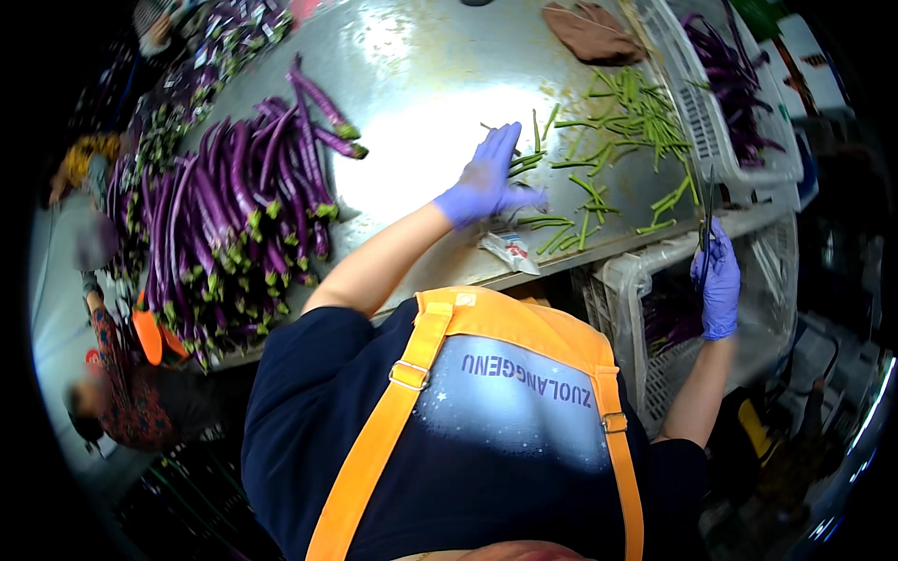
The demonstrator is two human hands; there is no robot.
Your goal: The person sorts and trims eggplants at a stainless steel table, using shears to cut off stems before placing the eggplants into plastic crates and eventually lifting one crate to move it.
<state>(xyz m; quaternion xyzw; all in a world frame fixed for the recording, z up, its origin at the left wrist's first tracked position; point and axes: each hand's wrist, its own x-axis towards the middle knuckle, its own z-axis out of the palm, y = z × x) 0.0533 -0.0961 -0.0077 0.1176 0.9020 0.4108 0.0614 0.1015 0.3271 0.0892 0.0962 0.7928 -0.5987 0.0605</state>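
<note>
My left hand (487,179), in a purple glove, is on or just over the metal table (400,91), its fingers extended beside cut green stems (526,161); motion blurs it. My right hand (718,284), gloved too, grips scissors (707,224) by the handles, blades pointing away from me, past the table's right edge. More green stem pieces (642,116) lie scattered between the hands and farther back. To the left, long purple eggplants (238,182) are heaped with their green caps mostly towards me. A crumpled white wrapper (510,250) rests by the near edge.
A white plastic crate (754,158) of eggplants stands at the right; below it, another crate (635,315) holds more. A brown cloth (593,34) lies at the back. Wrapped eggplants (238,42) fill the far left, where other people (133,407) are beside the table.
</note>
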